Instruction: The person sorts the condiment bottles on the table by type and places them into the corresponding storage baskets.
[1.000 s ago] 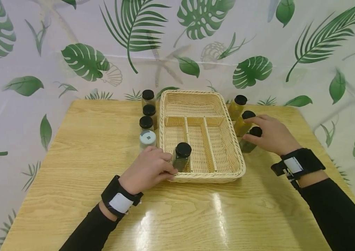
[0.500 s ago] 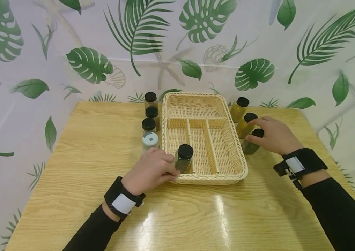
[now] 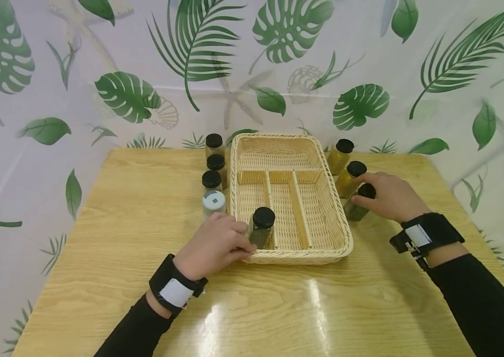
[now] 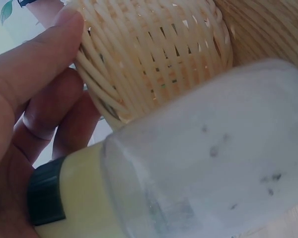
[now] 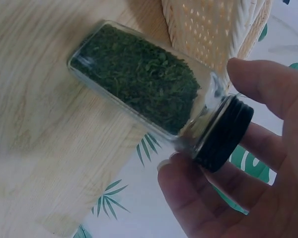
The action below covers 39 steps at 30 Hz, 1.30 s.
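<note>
My left hand [image 3: 218, 244] grips the front left corner of a wicker basket [image 3: 296, 255], its thumb on the rim in the left wrist view. Beside that hand stands a white-lidded shaker jar [image 4: 208, 163] with pale contents. A black-capped jar [image 3: 261, 233] sits in the basket's front left compartment. My right hand [image 3: 390, 197] has its thumb and fingers round the black cap of a glass spice jar [image 5: 139, 79], right of the basket. Dark green dried herb fills this jar. Whether it still touches the table cannot be told.
Along the basket's left side stand several black-capped jars [image 3: 212, 182]. Two yellow-filled jars [image 3: 345, 183] stand on the right, beyond the right hand. Dividers [image 3: 300, 208] split the basket into compartments. A leaf-patterned cloth [image 3: 305, 74] hangs behind the wooden table [image 3: 153, 213].
My right hand's fingers have come closer round the spice jar's cap. The left hand stays at the basket corner. The whole view has shifted slightly.
</note>
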### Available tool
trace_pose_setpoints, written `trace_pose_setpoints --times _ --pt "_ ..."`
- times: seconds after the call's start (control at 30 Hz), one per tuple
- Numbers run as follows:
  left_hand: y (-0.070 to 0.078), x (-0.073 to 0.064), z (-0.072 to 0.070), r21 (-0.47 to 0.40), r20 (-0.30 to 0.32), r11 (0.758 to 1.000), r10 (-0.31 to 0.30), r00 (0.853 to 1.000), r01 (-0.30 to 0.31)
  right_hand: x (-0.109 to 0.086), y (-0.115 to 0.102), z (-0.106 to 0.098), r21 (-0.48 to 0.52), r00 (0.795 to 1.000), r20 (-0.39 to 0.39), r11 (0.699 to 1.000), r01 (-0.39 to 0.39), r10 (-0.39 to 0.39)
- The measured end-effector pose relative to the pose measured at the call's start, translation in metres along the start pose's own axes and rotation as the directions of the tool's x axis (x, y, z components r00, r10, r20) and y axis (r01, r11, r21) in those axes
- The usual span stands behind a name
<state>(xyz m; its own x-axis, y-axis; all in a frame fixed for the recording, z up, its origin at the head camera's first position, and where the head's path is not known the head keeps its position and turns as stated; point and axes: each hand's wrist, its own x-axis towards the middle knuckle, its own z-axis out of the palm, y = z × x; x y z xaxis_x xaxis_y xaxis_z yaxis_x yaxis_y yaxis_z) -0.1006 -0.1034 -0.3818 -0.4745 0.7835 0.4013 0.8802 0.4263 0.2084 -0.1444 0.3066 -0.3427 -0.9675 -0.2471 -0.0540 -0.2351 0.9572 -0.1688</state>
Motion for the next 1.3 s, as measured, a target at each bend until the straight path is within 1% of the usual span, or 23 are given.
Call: trace_pose_setpoints --times 0.33,0.63,0.93,1.17,1.3 --pt "0.0003 -0.0001 -0.0005 0.003 0.009 1.000 -0.006 1.000 0.006 -0.0022 0.0015 0.0010 -0.027 0.999 -0.013 0.999 -0.034 0.034" --pt "0.0007 -0.0005 -0.0009 0.002 0.013 1.000 -0.007 1.000 0.007 -0.0022 0.0021 0.0029 -0.011 0.999 -0.022 0.999 -0.033 0.033" --pt "0.0005 -0.0009 0.0010 0.007 0.016 1.000 -0.007 1.000 0.007 -0.0033 0.0011 0.0029 -0.019 0.999 -0.026 0.999 -0.030 0.029" --pt "0.0003 -0.0012 0.0009 0.008 0.021 1.000 -0.010 1.000 0.010 -0.0016 -0.0009 0.0030 -0.014 0.998 -0.038 0.999 -0.044 0.043" --pt "-0.0004 -0.0010 0.0010 0.007 0.020 1.000 -0.011 1.000 0.011 -0.0007 -0.0025 0.0022 -0.015 0.999 -0.035 0.999 -0.032 0.032"
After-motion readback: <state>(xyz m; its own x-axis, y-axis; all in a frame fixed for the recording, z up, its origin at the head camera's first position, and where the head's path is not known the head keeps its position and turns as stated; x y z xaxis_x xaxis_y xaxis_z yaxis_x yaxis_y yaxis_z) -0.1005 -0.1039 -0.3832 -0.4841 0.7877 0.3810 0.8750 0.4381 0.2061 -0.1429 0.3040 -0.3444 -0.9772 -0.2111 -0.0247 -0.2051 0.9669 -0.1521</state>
